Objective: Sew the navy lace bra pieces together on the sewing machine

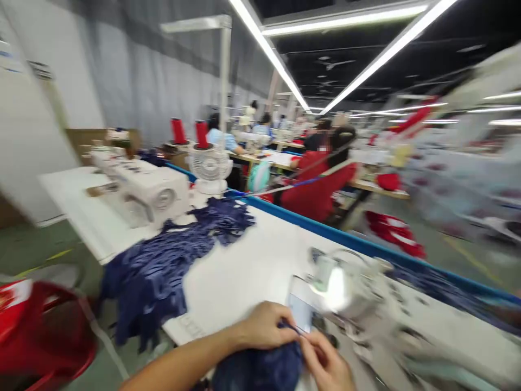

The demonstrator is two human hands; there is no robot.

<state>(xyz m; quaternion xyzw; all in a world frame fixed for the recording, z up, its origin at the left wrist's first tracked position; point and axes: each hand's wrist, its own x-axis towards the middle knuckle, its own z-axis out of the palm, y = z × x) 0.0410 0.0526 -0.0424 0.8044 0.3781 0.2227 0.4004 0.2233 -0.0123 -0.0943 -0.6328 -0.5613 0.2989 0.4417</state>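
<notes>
Navy fabric (pixel 264 370) hangs below the left hand (pixel 266 327) and right hand (pixel 326 363); both pinch its edge, fingers closed, seemingly for control.

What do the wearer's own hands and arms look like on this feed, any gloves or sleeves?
Both the left hand and the right hand are gloveless. The left forearm is bare as far as it shows, with no sleeve, watch or bracelet visible. The right forearm is out of frame.
</notes>
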